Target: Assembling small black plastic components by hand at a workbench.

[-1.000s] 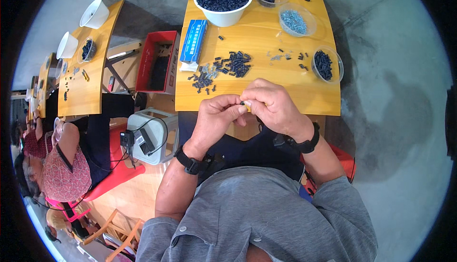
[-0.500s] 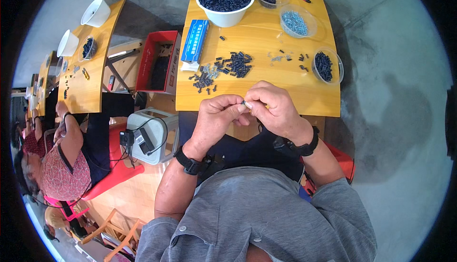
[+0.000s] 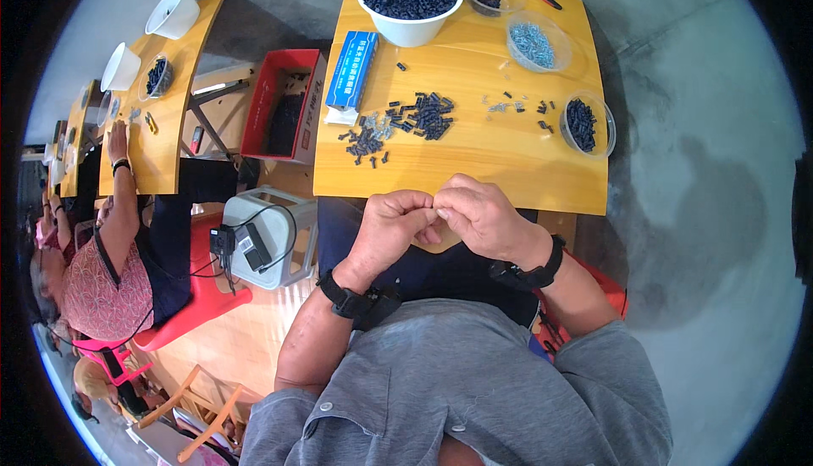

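My left hand (image 3: 394, 222) and my right hand (image 3: 484, 216) meet fingertip to fingertip just off the near edge of the wooden table (image 3: 508, 169). Both are closed in a pinch, and their fingers hide whatever is between them. Beyond them on the tabletop lies a pile of small black plastic pieces (image 3: 430, 117). Small silvery pieces (image 3: 370, 137), with some dark ones among them, are heaped at its left. To the right, a few loose grey bits (image 3: 501, 107) and black bits (image 3: 543, 108) are scattered.
A white bowl (image 3: 408, 32) heaped with black pieces stands at the back, a blue box (image 3: 351, 72) before it. Clear tubs hold screws (image 3: 533, 45), black parts (image 3: 582, 123) and dark bits (image 3: 484, 0). A red crate (image 3: 282, 106) and grey stool (image 3: 264, 237) stand left, near another seated person (image 3: 114, 292).
My joined hands have drawn slightly nearer my body; the small dark thing seen between the fingertips is now hidden. At left, the other person's arm has reached farther onto their table.
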The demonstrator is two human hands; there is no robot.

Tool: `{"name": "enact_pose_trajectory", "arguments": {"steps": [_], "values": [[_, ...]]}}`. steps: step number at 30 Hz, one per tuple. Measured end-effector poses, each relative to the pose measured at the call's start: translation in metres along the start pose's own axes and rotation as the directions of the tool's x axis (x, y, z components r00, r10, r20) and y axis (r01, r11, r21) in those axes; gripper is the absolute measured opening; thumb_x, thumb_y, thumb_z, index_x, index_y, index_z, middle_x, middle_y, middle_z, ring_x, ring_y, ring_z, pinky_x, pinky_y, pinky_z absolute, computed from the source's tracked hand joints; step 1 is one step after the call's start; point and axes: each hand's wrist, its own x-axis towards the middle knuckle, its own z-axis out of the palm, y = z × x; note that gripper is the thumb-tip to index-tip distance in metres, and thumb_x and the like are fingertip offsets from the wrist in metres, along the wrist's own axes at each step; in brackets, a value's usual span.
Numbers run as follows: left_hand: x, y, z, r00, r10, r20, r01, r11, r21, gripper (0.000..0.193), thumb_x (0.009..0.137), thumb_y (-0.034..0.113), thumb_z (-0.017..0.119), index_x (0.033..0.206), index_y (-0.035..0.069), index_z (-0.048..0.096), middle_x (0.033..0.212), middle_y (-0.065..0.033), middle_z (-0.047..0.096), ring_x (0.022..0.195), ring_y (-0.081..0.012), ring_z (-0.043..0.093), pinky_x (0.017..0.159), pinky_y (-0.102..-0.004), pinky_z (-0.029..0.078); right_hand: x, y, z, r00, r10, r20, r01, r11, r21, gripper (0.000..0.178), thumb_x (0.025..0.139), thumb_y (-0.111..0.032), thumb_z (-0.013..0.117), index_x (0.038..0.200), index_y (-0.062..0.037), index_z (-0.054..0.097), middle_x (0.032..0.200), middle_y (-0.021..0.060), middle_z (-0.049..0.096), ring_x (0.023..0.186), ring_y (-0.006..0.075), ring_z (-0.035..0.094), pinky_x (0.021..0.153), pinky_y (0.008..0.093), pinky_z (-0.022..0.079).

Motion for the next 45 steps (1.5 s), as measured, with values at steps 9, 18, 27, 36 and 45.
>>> {"name": "enact_pose_trajectory", "arguments": {"steps": [9,18,27,36,45], "values": [[0.006,0.004,0.001,0.996,0.089,-0.029,-0.092,0.990,-0.107,0.009,0.090,0.004,0.057,0.091,-0.002,0.064,0.076,-0.0034,0.063,0.063,-0.0087,0.061,0.059,-0.0210,0.050,0.042,0.070,0.012,0.975,0.169,-0.143,-0.198,0.955,-0.220,0.007,0.083,-0.006,0.056,0.085,-0.0007,0.060,0.074,0.0150,0.056,0.069,0.0314,0.058,0.062,0.0390,0.046],[0.003,-0.008,-0.006,0.991,0.091,-0.095,-0.103,0.987,-0.121,0.009,0.090,0.004,0.058,0.092,-0.002,0.064,0.076,-0.0028,0.063,0.065,-0.0076,0.061,0.060,-0.0205,0.049,0.063,0.087,0.032,0.956,0.283,-0.076,-0.277,0.787,-0.551,0.011,0.085,-0.016,0.055,0.083,-0.0068,0.062,0.078,0.0142,0.058,0.074,0.0356,0.059,0.066,0.0460,0.047],[0.008,-0.006,-0.009,0.987,0.117,-0.107,-0.132,0.981,-0.141,0.011,0.089,0.003,0.059,0.097,-0.003,0.064,0.078,-0.0057,0.065,0.067,-0.0096,0.062,0.062,-0.0219,0.051,0.066,0.092,0.039,0.941,0.323,-0.100,-0.314,0.722,-0.617,0.014,0.086,-0.016,0.053,0.079,-0.0061,0.060,0.079,0.0148,0.058,0.075,0.0368,0.060,0.067,0.0475,0.047],[0.012,-0.005,-0.011,0.977,0.128,-0.169,-0.153,0.977,-0.148,0.014,0.088,0.002,0.060,0.100,-0.003,0.063,0.080,-0.0077,0.066,0.068,-0.0145,0.065,0.065,-0.0267,0.053,0.053,0.092,0.022,0.951,0.166,-0.261,-0.249,0.912,-0.327,0.008,0.084,-0.007,0.053,0.083,-0.0003,0.057,0.075,0.0152,0.061,0.066,0.0282,0.063,0.061,0.0425,0.051],[0.006,0.015,-0.001,0.959,0.241,-0.150,-0.262,0.954,-0.143,0.013,0.087,0.000,0.060,0.099,-0.003,0.064,0.083,-0.0088,0.066,0.071,-0.0174,0.066,0.067,-0.0277,0.054,0.032,0.031,-0.006,0.871,0.465,-0.161,-0.319,0.783,0.535,0.009,0.091,-0.002,0.051,0.095,0.0051,0.055,0.075,0.0051,0.059,0.056,0.0089,0.058,0.049,0.0235,0.049]]}}
